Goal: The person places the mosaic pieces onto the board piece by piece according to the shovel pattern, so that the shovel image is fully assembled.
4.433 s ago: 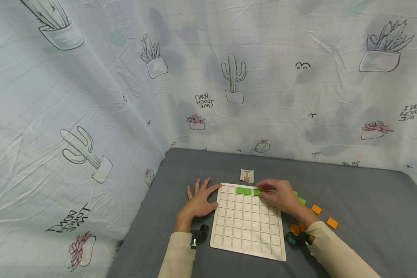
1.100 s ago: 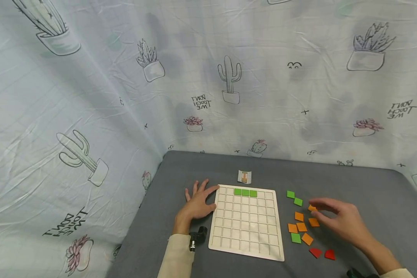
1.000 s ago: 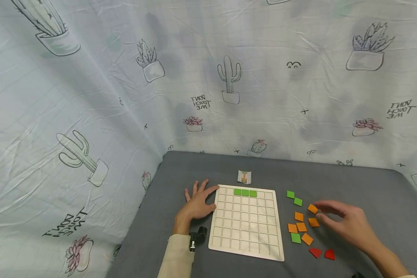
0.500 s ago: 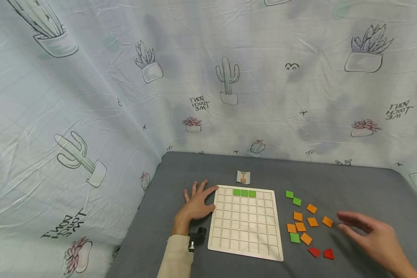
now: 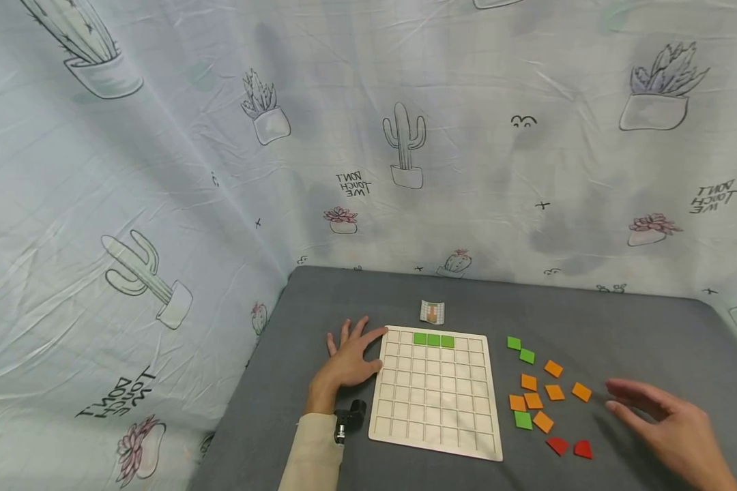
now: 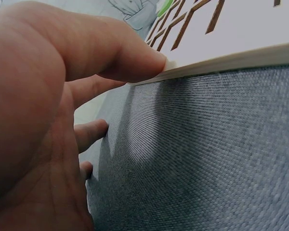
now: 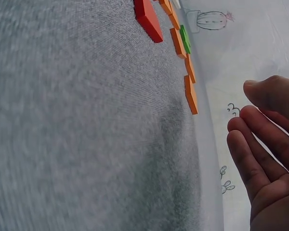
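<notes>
Beyond the grid board (image 5: 432, 399) rises a pale printed curtain (image 5: 485, 232), and around the board spreads the grey desk (image 5: 344, 293). The board itself lies flat, ruled into squares. At its left edge is the left hand (image 5: 344, 365), fingers spread wide, the thumb touching that edge and the forefinger at the far left corner, gripping nothing. Well to the right of the board is the right hand (image 5: 669, 416), its fingers gently bent and the thumb apart from them, with nothing between. Just past the board's far edge sits a small printed card (image 5: 432, 312). Three green tiles (image 5: 433, 339) fill neighbouring squares in the board's far row; loose green tiles (image 5: 527, 356) and orange tiles (image 5: 555, 392) lie right of the board, with two red pieces (image 5: 583, 449) off its near right corner. What matters most is the outermost orange tile (image 5: 581, 391), the one farthest right of the board: it lies on the board side of the right fingertips, near but not touching. It looks square, so no long axis shows, and it sits turned against the board's edges. The right hand is much the nearer; the whole board separates the left from it.
</notes>
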Demonstrator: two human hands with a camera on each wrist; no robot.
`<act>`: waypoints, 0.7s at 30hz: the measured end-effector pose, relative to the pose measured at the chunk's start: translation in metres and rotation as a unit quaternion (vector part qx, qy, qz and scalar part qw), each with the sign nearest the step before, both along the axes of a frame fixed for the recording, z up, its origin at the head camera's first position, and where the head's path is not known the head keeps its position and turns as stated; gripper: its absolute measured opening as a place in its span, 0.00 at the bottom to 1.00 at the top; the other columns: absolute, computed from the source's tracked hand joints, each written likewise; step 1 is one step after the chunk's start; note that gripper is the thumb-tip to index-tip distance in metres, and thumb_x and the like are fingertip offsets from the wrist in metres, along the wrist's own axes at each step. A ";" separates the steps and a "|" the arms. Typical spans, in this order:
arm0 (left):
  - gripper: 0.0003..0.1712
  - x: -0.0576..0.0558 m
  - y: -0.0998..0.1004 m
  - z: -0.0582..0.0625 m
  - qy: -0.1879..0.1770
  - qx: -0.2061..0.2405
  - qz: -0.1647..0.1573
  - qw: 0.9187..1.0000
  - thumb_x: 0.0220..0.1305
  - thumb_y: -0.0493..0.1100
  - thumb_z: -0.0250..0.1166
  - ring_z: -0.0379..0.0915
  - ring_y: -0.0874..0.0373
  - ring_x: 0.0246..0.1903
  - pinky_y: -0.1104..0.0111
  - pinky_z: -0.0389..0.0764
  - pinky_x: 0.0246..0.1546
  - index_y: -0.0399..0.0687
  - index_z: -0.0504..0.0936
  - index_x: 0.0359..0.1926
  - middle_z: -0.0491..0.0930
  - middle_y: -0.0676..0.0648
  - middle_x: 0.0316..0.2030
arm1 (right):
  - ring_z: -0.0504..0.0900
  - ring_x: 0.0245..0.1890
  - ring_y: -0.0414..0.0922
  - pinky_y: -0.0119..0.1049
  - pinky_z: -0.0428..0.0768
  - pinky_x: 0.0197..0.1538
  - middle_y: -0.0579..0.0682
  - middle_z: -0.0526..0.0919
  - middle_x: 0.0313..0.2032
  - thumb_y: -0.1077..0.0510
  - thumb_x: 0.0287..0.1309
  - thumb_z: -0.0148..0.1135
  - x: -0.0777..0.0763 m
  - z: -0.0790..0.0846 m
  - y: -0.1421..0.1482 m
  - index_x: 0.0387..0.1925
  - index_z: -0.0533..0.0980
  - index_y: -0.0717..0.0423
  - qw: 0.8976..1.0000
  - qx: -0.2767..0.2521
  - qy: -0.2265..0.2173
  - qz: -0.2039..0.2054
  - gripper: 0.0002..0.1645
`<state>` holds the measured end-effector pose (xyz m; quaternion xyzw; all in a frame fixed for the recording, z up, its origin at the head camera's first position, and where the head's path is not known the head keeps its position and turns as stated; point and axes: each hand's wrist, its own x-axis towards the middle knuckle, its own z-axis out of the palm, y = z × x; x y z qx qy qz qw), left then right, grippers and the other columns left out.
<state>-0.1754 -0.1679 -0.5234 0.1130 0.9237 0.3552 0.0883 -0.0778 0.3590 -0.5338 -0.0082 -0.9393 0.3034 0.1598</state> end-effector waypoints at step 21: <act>0.39 -0.001 0.000 -0.001 0.004 -0.002 0.002 1.000 0.69 0.41 0.71 0.32 0.28 0.87 0.21 0.25 0.77 0.57 0.75 0.80 0.53 0.37 0.87 | 0.74 0.39 0.06 0.10 0.76 0.37 0.35 0.91 0.39 0.64 0.51 0.86 -0.008 -0.009 -0.014 0.51 0.88 0.58 0.999 -0.012 0.044 0.020 0.24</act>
